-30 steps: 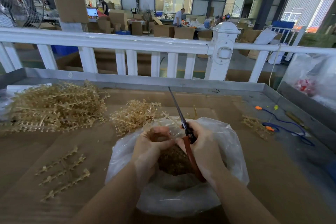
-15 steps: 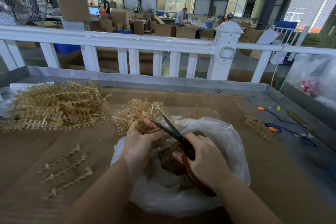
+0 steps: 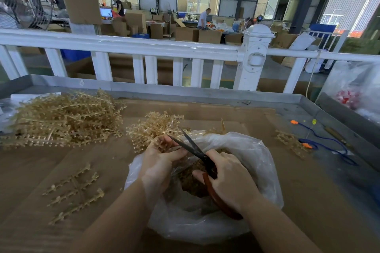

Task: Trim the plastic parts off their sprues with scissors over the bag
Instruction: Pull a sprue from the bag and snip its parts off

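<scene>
Gripping one pair of scissors (image 3: 197, 154) by red-brown handles with right hand (image 3: 230, 181), dark blades parted; pinching one spiky tan sprue (image 3: 164, 147) with left hand (image 3: 158, 162) over one crinkled clear plastic bag (image 3: 265, 162). Two tangled sprue heaps (image 3: 63, 117) behind, three bare sprues (image 3: 76, 191) on brown cardboard (image 3: 30, 170).

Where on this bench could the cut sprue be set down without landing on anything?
Bare cardboard lies right of the bag, before the blue cord. Another bare strip lies between the big sprue pile and three loose sprues. Behind the bag, the small pile crowds it.
</scene>
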Available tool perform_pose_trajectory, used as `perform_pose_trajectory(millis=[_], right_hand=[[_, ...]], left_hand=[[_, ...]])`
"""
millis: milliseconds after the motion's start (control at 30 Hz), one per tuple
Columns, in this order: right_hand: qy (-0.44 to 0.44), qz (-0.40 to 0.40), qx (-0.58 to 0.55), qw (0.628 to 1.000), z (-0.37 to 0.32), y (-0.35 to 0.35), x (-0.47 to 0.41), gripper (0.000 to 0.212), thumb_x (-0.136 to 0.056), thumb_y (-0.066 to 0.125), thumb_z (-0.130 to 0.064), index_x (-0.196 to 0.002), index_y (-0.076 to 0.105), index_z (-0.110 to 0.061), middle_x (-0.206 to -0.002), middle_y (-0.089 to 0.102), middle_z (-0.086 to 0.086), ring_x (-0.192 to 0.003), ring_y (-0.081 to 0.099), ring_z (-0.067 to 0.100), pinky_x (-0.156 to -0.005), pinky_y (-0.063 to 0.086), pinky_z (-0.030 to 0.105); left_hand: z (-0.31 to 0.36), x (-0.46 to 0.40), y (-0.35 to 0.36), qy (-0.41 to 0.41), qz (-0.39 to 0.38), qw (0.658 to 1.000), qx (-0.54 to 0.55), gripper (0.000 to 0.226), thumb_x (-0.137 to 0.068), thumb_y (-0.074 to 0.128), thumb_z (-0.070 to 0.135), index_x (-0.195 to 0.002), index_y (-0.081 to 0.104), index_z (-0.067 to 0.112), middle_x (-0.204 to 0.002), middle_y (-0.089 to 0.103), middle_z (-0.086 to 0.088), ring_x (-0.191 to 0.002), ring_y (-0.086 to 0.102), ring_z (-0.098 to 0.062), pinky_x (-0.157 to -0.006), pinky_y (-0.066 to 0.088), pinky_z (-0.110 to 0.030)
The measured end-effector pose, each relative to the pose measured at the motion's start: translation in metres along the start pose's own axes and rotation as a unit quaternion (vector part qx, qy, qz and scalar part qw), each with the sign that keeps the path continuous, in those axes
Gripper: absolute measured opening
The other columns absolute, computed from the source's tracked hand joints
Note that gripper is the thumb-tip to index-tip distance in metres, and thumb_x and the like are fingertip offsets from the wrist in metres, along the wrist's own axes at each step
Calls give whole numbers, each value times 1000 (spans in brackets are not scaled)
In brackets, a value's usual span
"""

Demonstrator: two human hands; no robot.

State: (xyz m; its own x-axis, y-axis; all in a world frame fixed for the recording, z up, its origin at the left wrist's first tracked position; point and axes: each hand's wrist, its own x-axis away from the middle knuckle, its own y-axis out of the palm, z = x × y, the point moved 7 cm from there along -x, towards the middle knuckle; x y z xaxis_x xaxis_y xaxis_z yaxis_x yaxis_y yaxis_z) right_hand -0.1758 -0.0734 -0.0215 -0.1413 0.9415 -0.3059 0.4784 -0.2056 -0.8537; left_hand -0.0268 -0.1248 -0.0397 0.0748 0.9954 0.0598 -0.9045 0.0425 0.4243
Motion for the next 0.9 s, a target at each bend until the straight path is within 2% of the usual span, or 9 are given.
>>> perform_pose_trajectory(millis=[167, 300, 433, 533, 600, 667, 767, 900], right_hand=[[1, -13, -28, 1000, -4, -1, -1, 37, -87, 47, -60, -109, 55, -30, -97, 61, -12, -92, 53, 4, -84, 45, 19], [4, -18, -44, 999, -5, -3, -1, 37, -88, 48, -57, -109, 56, -28, -97, 64, -11, -90, 58, 3, -83, 49, 20], [2, -18, -40, 999, -7, -4, 0, 36, -90, 49, -56, -108, 57, -26, -96, 67, -9, -87, 61, 4, -82, 51, 23], [-1, -21, -43, 999, -7, -3, 0, 35, -90, 49, -55, -107, 58, -25, -94, 67, -8, -86, 62, 5, -82, 52, 26], [-1, -15, -39, 999, -8, -4, 1, 34, -90, 49, -55, -102, 57, -24, -90, 66, -7, -83, 62, 8, -80, 51, 30], [-1, -11, -37, 999, -8, -5, 2, 33, -90, 48, -55, -100, 56, -25, -87, 65, -8, -81, 61, 9, -79, 51, 31], [-6, -5, -32, 999, -9, -5, 2, 31, -90, 48, -56, -98, 55, -26, -83, 63, -10, -77, 59, 5, -76, 51, 28], [-5, 2, -32, 999, -8, -5, 2, 34, -89, 48, -57, -101, 55, -26, -88, 62, -8, -82, 58, 6, -79, 50, 28]], left_hand=[[-2, -1, 2, -3, -22, 1000, 6, 24, -71, 63, -18, -84, 58, 1, -82, 68, -18, -80, 67, -32, -80, 54, -42], [-5, -5, 3, -3, -34, 999, 15, 23, -72, 62, -18, -80, 58, 3, -78, 69, -15, -76, 69, -29, -71, 55, -37], [-7, -5, 1, -9, -41, 999, 35, 24, -71, 61, -19, -85, 57, 0, -82, 67, -17, -80, 68, -30, -70, 57, -35], [-7, -3, 6, -23, -49, 997, 61, 40, -65, 63, -14, -102, 55, -3, -95, 59, -24, -89, 63, -34, -75, 58, -38], [-8, -1, 8, -31, -43, 994, 93, 44, -61, 63, -13, -101, 52, 2, -92, 55, -23, -87, 62, -34, -66, 59, -35], [-7, 0, 8, -38, -38, 994, 99, 49, -64, 62, -16, -108, 51, 1, -95, 54, -23, -88, 60, -33, -62, 58, -30], [-7, 0, 6, -46, -41, 995, 73, 49, -72, 60, -18, -118, 50, -2, -102, 53, -23, -92, 60, -32, -71, 57, -31], [-6, 0, 6, -53, -44, 997, 44, 44, -73, 59, -19, -114, 53, -3, -100, 57, -24, -89, 62, -32, -75, 56, -33]])
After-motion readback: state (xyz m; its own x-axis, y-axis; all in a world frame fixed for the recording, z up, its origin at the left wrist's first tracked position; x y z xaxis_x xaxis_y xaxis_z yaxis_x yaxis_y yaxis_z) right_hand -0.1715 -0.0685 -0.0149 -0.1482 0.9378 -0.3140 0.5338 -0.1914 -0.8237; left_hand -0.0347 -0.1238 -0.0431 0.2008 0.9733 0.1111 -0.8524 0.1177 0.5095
